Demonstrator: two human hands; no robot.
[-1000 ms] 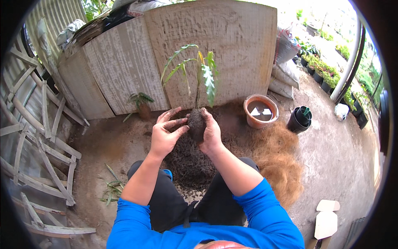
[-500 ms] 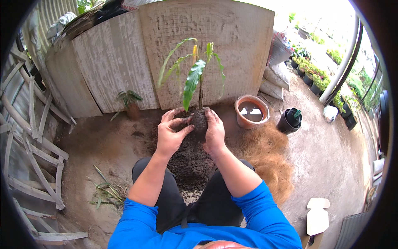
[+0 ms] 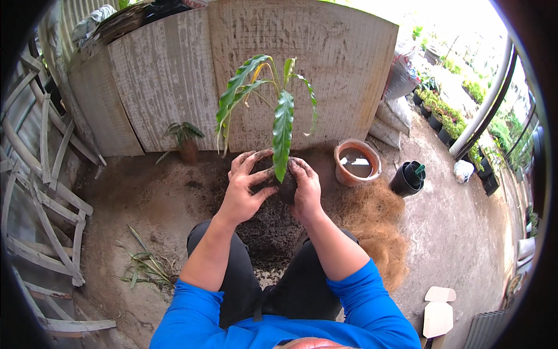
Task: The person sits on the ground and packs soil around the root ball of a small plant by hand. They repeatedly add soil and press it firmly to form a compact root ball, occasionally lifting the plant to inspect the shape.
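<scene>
Between my hands stands a leafy plant with long wavy green leaves (image 3: 283, 125) and a dark, round root ball of soil (image 3: 287, 189). My left hand (image 3: 245, 189) curves round the ball's left side, its soil-smeared fingers bent and slightly apart. On the other side, my right hand (image 3: 306, 189) grips the ball with thumb and fingers. A leaf hangs in front and hides part of the stem and ball. Below, a heap of dark soil (image 3: 267, 235) lies between my knees.
Brown coconut fibre (image 3: 375, 232) is piled at the right, near a clay pot of murky water (image 3: 343, 172) and nested black pots (image 3: 407, 180). A small plant with a brown root ball (image 3: 188, 152) stands by the board wall (image 3: 168, 87). Cut leaves (image 3: 148, 264) lie at left.
The plant has turned in my hands, so its leaves hang differently and one now droops over the root ball. Both hands stay round the ball, slightly shifted.
</scene>
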